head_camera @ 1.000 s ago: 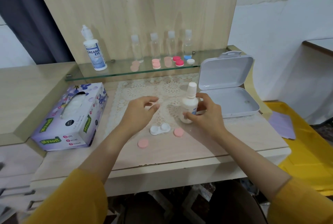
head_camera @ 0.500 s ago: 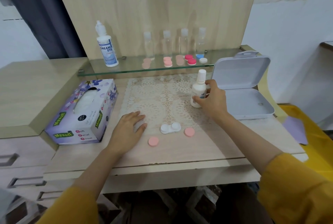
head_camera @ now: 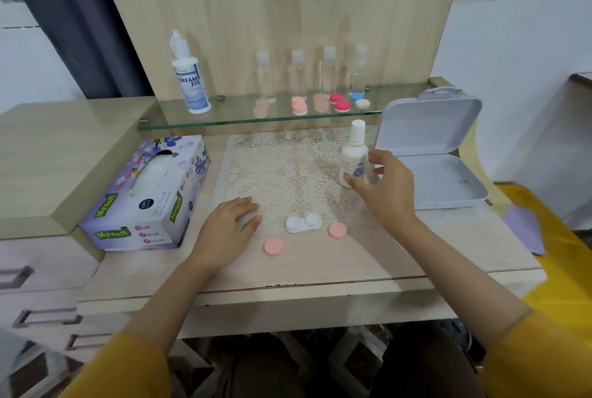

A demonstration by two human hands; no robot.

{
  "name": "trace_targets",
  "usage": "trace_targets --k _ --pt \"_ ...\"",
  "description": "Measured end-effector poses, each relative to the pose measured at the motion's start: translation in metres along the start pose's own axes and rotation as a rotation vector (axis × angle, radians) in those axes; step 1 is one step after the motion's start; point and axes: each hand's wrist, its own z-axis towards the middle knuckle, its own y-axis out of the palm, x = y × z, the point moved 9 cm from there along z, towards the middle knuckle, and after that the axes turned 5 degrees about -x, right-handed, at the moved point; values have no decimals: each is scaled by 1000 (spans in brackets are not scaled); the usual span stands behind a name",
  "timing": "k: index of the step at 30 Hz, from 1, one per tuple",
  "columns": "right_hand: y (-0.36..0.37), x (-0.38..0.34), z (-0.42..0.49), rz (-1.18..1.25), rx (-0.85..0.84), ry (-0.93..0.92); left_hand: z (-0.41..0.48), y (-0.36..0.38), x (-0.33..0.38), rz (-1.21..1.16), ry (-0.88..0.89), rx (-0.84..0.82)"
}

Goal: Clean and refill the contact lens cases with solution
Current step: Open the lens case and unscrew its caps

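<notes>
Left grip [head_camera: 226, 227] flat on desk [head_camera: 320, 266], right grip [head_camera: 387, 195] at small white bottle [head_camera: 352, 154], lens case [head_camera: 303, 223] between.
</notes>
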Motion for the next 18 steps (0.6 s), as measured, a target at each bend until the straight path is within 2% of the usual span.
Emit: trace_targets --k 5,9,13,18 --pt "29 -9 -30 -11 -237 -112 -19 -8 8 -33 -18 78" --pt "53 -14 -41 -64 -388 -192 -30 6 21 -194 36 -71" --pt "62 -15 -42 -93 -435 -190 -33 12 21 -165 68 -110" --pt "66 -19 -43 -116 -432 -181 -28 6 22 -226 42 -50"
